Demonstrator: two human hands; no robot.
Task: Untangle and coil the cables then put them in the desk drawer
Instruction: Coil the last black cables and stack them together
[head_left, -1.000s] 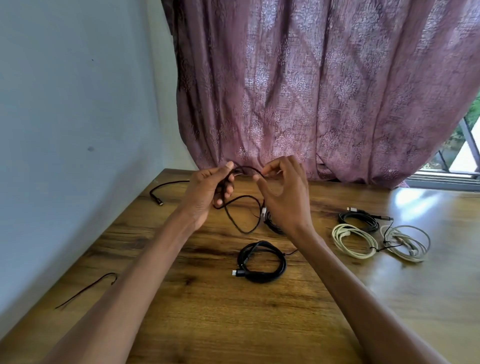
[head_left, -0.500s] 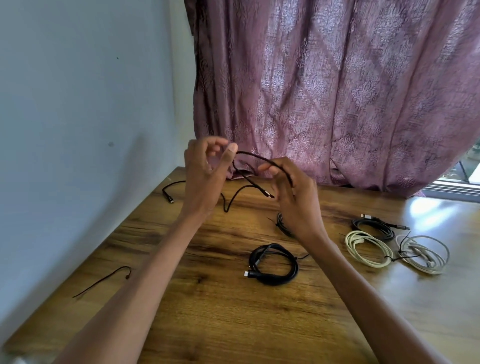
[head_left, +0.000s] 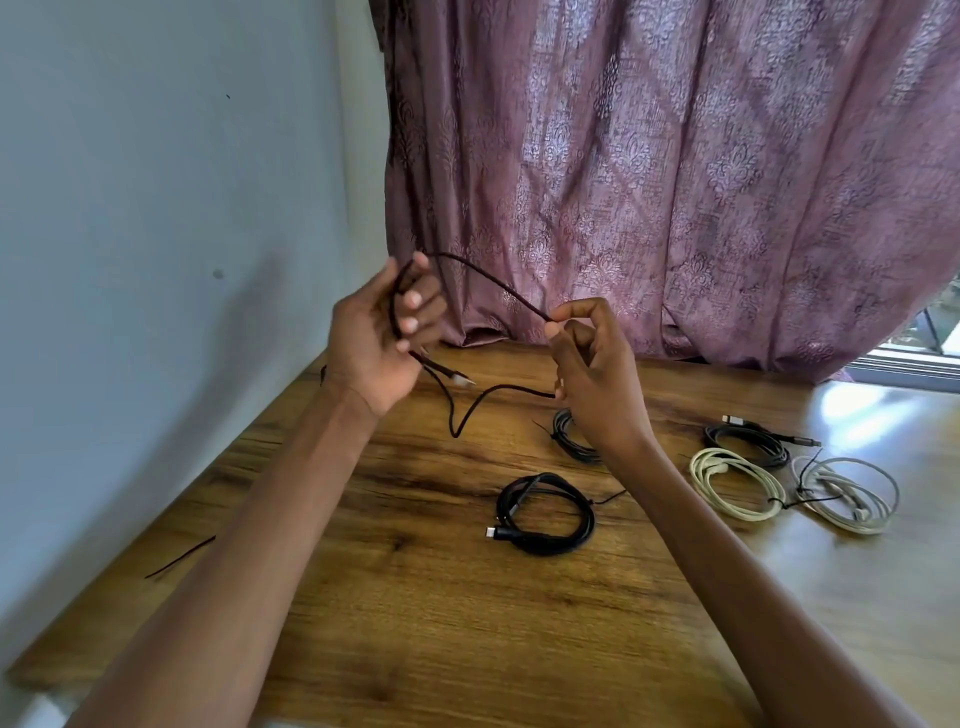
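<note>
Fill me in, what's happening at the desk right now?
A person is coiling a thin dark cable above the wooden desk. The left hand holds the gathered loops, and the right hand pinches the strand to feed the next loop. Two black coiled cables and two cream coiled cables lie on the desk. No drawer is in view.

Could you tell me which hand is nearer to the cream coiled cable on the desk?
Right. The right hand is raised just left of the cream coiled cable; the left hand is farther left, beyond it.

Both forearms bare, no sleeves; left grip (head_left: 382, 332), right grip (head_left: 597, 379) ungloved.
</note>
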